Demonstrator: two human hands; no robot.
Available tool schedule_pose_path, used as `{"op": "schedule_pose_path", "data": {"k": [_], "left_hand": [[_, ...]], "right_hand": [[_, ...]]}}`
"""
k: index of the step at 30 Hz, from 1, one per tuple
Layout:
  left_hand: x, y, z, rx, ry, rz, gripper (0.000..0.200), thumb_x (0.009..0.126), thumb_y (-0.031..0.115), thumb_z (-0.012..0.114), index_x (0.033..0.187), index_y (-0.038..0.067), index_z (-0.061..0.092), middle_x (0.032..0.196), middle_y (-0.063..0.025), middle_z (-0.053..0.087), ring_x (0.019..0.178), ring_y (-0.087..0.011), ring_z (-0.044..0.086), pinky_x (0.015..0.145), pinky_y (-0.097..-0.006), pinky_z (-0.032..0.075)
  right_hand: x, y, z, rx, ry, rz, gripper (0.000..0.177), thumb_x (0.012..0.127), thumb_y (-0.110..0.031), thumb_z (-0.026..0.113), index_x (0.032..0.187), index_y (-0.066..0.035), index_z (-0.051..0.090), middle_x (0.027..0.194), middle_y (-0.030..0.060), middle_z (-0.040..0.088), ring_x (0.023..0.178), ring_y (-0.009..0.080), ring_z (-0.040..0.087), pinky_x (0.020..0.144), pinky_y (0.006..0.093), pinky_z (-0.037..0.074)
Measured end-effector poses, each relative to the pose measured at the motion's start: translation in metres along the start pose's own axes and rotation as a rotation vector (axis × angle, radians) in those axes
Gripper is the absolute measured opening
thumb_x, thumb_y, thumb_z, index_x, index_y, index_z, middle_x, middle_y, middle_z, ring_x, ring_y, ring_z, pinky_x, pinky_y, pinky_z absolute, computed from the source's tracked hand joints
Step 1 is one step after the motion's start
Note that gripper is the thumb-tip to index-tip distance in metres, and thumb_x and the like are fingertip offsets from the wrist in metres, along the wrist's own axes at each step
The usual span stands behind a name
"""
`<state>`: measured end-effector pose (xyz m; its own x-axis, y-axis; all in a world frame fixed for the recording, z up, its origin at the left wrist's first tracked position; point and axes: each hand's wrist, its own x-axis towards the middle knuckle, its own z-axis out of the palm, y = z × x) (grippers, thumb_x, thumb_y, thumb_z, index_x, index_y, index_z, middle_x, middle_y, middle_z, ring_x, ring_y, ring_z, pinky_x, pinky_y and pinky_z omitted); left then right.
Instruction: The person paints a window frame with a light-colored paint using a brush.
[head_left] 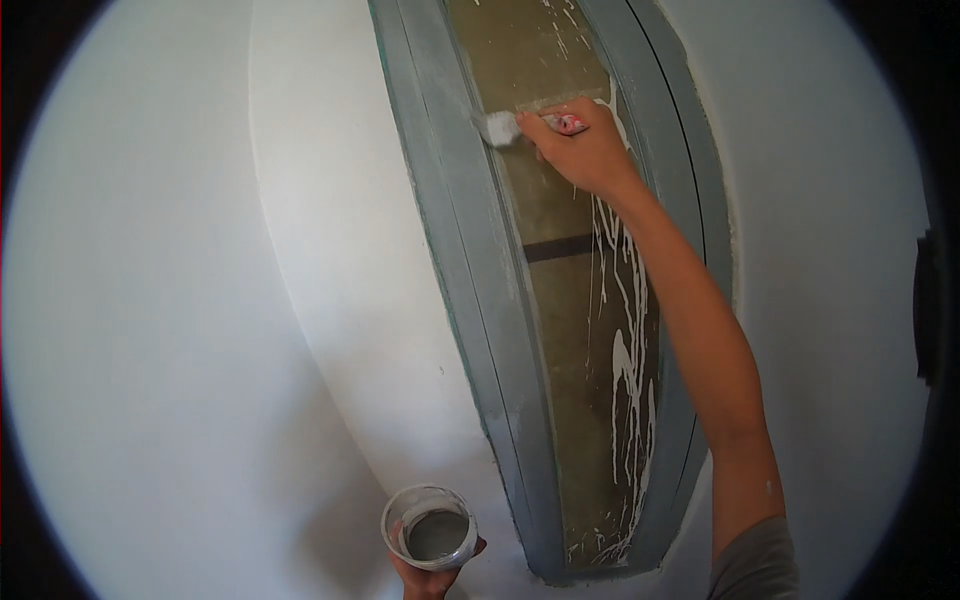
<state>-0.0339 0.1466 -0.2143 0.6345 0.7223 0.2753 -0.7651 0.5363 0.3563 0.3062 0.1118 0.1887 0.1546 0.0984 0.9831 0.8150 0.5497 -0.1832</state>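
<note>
My right hand (590, 150) is closed around a paintbrush (500, 128), its pale bristles touching the inner edge of the grey window frame (450, 190) on the left side. Part of the handle shows pink between my fingers. Low in the view, my left hand (425, 580) holds a clear plastic tub (384, 525) from beneath and behind. Grey paint (437, 535) lies inside the tub, and lighter smears coat its inner wall. Behind my right hand is the brownish glass pane (570, 300), streaked with white drips.
A white wall recess (340, 250) borders the frame on the left, with more white wall (820, 250) to the right. A dark bar (560, 247) crosses the pane. Some dark object (927, 310) stands at the far right edge.
</note>
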Motion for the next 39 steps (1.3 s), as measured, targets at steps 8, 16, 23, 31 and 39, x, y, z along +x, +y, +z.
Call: {"op": "schedule_pose_path", "data": {"k": [8,16,23,31,39], "left_hand": [[0.016,-0.002,-0.046,-0.011,-0.046,0.018,0.079,0.084,0.062,0.065,0.14,0.008,0.052,0.132,-0.0194,0.061,0.116,-0.0446,0.059,0.084,-0.0636,0.05],[0.011,-0.004,-0.03,0.35,0.157,0.233,0.078,0.088,0.061,0.056,0.141,0.005,0.048,0.132,-0.0185,0.06,0.12,-0.0407,0.059,0.093,-0.0721,0.046],[0.025,0.001,-0.035,-0.007,0.053,0.022,0.074,0.084,0.066,0.059,0.134,0.011,0.055,0.124,-0.0148,0.063,0.114,-0.0408,0.059,0.083,-0.0607,0.045],[0.02,-0.007,-0.027,0.107,0.1,0.092,0.077,0.09,0.066,0.056,0.138,0.006,0.053,0.131,-0.0178,0.061,0.115,-0.0413,0.061,0.086,-0.0617,0.052],[0.035,-0.006,-0.045,0.121,0.069,0.12,0.072,0.093,0.064,0.053,0.139,0.008,0.053,0.133,-0.0164,0.061,0.116,-0.0391,0.061,0.09,-0.06,0.054]], "right_hand": [[0.04,-0.017,-0.012,0.002,0.158,-0.066,0.037,0.083,-0.03,0.075,0.069,-0.001,0.056,0.06,0.0042,0.062,0.058,0.0146,0.058,0.063,0.032,0.05],[0.03,-0.018,0.006,-0.194,0.031,-0.084,0.04,0.082,-0.032,0.074,0.071,0.003,0.061,0.064,0.0093,0.062,0.063,0.0229,0.06,0.068,0.0363,0.051],[0.024,-0.032,-0.031,-0.136,-0.176,0.022,0.034,0.081,-0.031,0.075,0.072,0.0,0.062,0.068,0.0089,0.067,0.066,0.0199,0.062,0.067,0.0354,0.051],[0.059,-0.016,0.007,-0.125,0.174,-0.093,0.038,0.082,-0.036,0.075,0.08,0.001,0.067,0.077,0.0126,0.07,0.073,0.024,0.067,0.072,0.0358,0.054],[-0.007,-0.033,-0.027,-0.193,-0.168,-0.053,0.039,0.084,-0.027,0.072,0.063,0.004,0.061,0.054,0.0124,0.054,0.05,0.0221,0.047,0.056,0.0381,0.043]]}}
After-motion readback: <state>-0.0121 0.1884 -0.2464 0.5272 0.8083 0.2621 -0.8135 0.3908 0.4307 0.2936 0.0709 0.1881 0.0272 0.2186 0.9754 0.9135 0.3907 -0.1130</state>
